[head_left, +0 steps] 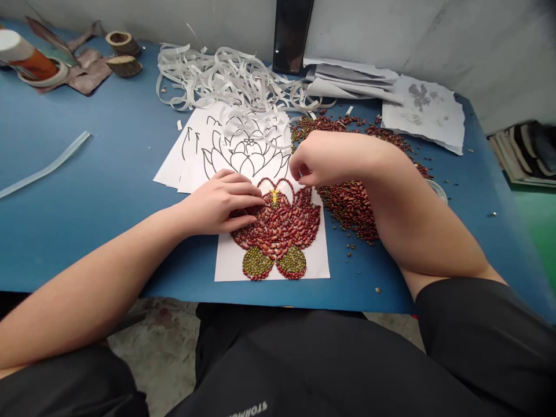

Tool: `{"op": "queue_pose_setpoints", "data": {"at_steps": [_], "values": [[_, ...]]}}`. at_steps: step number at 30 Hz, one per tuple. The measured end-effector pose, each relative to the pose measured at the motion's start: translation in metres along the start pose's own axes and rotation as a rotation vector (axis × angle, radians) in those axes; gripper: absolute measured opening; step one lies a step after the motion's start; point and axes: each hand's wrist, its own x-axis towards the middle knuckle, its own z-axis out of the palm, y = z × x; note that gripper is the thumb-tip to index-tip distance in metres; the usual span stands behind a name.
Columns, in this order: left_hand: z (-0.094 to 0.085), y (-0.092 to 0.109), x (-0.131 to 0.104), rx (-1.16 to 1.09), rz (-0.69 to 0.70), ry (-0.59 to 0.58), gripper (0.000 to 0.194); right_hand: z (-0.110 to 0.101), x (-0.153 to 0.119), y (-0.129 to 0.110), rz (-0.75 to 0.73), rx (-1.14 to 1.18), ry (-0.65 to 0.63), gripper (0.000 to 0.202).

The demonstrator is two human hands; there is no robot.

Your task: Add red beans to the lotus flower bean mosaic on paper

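Observation:
A bean picture [282, 226] of red beans, with two round patches of green beans at its bottom, lies on a white sheet [228, 260]. My left hand [232, 200] rests palm down on the picture's upper left part, fingers spread slightly. Over the upper right petals, my right hand [308, 162] hangs with its fingers curled and pinched; whatever it holds is too small to make out. Two petals at the top are outlined in beans with white inside, and a small yellow piece [274, 197] sits between them. Loose red and green beans [351, 208] lie right of the sheet, partly under my right forearm.
Printed flower sheets [249, 147] lie behind the picture, with curled paper strips [226, 75] beyond. A phone [292, 35] leans on the wall. Folded papers [351, 81] are at the back right. A glue bottle [32, 55] and wooden pieces [124, 65] stand back left.

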Motion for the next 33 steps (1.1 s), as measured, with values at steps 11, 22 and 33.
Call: {"op": "queue_pose_setpoints", "data": {"at_steps": [11,22,33], "values": [[0.004,0.0,-0.002,0.068,0.022,0.002,0.031,-0.029,-0.061,0.021,0.236,0.035,0.188,0.017],[0.005,-0.007,0.0,0.006,0.007,0.045,0.039,0.052,-0.062,0.053,0.304,0.086,0.222,0.017],[0.0,-0.017,-0.004,0.023,-0.049,0.152,0.032,0.054,-0.062,0.053,0.232,0.121,0.372,0.029]]}}
